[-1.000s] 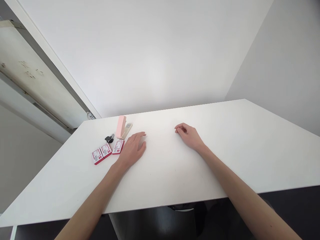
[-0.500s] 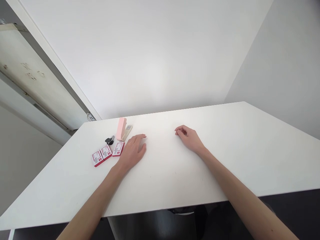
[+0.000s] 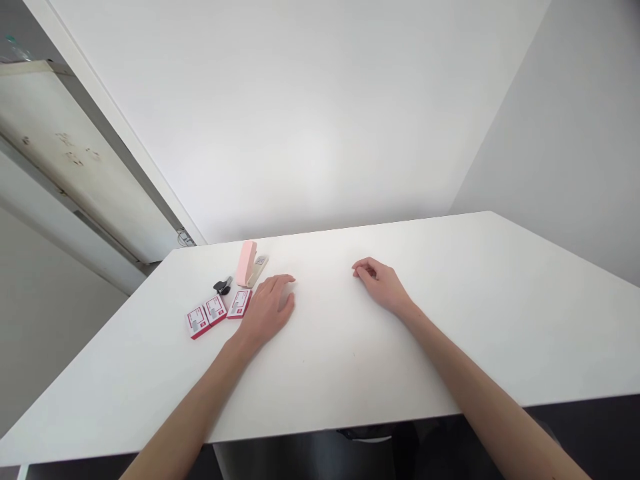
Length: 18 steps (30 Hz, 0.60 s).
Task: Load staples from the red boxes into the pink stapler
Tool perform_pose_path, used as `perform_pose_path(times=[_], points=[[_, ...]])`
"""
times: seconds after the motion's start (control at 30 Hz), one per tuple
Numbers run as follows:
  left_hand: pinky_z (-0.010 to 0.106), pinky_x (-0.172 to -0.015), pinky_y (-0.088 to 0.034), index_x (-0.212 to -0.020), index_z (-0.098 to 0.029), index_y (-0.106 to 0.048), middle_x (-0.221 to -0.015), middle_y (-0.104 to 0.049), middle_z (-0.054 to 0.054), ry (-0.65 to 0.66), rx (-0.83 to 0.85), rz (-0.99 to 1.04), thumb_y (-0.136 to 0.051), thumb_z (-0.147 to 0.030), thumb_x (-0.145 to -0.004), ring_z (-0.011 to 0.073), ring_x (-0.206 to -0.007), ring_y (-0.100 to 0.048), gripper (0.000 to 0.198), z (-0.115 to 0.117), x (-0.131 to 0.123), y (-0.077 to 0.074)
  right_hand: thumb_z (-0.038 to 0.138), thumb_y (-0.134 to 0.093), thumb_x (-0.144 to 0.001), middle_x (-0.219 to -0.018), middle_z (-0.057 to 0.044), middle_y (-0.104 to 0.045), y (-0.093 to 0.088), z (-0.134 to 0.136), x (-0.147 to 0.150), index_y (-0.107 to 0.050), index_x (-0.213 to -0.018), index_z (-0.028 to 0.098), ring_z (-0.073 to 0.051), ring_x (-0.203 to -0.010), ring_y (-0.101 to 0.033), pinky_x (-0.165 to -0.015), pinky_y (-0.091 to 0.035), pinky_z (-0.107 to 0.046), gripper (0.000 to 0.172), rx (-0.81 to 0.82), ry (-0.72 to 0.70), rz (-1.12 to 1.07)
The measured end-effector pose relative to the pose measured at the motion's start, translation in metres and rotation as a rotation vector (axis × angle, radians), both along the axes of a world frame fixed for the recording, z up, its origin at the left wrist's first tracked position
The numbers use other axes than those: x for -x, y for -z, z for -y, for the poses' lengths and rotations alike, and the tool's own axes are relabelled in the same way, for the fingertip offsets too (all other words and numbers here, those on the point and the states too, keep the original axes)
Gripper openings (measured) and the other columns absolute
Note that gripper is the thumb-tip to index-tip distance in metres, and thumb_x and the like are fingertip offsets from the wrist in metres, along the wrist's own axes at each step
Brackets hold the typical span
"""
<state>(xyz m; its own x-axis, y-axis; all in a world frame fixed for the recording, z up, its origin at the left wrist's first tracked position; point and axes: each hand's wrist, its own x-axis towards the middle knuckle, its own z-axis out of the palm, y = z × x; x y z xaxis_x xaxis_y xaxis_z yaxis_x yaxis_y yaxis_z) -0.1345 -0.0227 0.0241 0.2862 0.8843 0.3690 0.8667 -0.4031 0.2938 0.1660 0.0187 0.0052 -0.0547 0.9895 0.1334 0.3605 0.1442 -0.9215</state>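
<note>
My left hand (image 3: 269, 312) rests on the white table (image 3: 330, 373), fingers stretched and thumb apart, with nothing in it. Just left of it lies a small white-and-red box (image 3: 240, 303), close beside the knuckles. Two similar boxes, a box (image 3: 215, 310) and another box (image 3: 198, 322), lie side by side farther left. Behind them is a key with a black head (image 3: 223, 286). A pink stapler (image 3: 247, 263) stands partly opened beyond the left hand. My right hand (image 3: 381, 283) lies on its side, fingers curled toward the thumb, with nothing visible inside.
A white wall (image 3: 320, 120) rises behind the table's back edge. At the left is a pale panel (image 3: 75, 153) with brown marks, and a socket with a cable (image 3: 185, 237) near the table corner. The table's front edge runs under both forearms.
The head view has shifted slightly, so everything sits a little lower in the picture. Both hands and the things on the table keep their places.
</note>
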Motion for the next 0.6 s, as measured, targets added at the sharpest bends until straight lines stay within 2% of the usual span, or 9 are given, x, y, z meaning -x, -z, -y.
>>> perform_pose_path(times=[0.27, 0.43, 0.6], points=[[0.048, -0.108, -0.049, -0.124, -0.023, -0.060, -0.132, -0.068, 0.008, -0.053, -0.083, 0.010, -0.051, -0.024, -0.098, 0.0286, -0.126, -0.062, 0.028, 0.0000, -0.0011, 0.0006, 0.038, -0.049, -0.095, -0.101, -0.004, -0.077, -0.0007, 0.0010, 0.0006, -0.070, -0.101, 0.025, -0.021, -0.087, -0.064, -0.068, -0.042, -0.032, 0.025, -0.013, -0.004, 0.012], [0.047, -0.107, -0.048, -0.116, -0.023, -0.062, -0.124, -0.069, 0.008, -0.095, -0.213, 0.040, -0.052, -0.020, -0.096, 0.0286, -0.123, -0.061, 0.023, -0.0018, -0.0001, -0.0010, 0.039, -0.050, -0.095, -0.101, -0.004, -0.077, -0.0006, 0.0014, 0.0014, -0.070, -0.102, 0.026, -0.021, -0.086, -0.064, -0.067, -0.042, -0.032, 0.025, -0.004, -0.002, 0.009], [0.051, -0.112, -0.044, -0.114, -0.023, -0.061, -0.129, -0.064, 0.010, -0.155, -0.297, 0.011, -0.053, -0.017, -0.094, 0.0298, -0.127, -0.058, 0.023, -0.0022, 0.0014, -0.0011, 0.039, -0.049, -0.096, -0.102, -0.004, -0.077, -0.0013, 0.0012, 0.0015, -0.070, -0.102, 0.026, -0.021, -0.086, -0.063, -0.067, -0.042, -0.033, 0.025, -0.006, -0.002, 0.012]])
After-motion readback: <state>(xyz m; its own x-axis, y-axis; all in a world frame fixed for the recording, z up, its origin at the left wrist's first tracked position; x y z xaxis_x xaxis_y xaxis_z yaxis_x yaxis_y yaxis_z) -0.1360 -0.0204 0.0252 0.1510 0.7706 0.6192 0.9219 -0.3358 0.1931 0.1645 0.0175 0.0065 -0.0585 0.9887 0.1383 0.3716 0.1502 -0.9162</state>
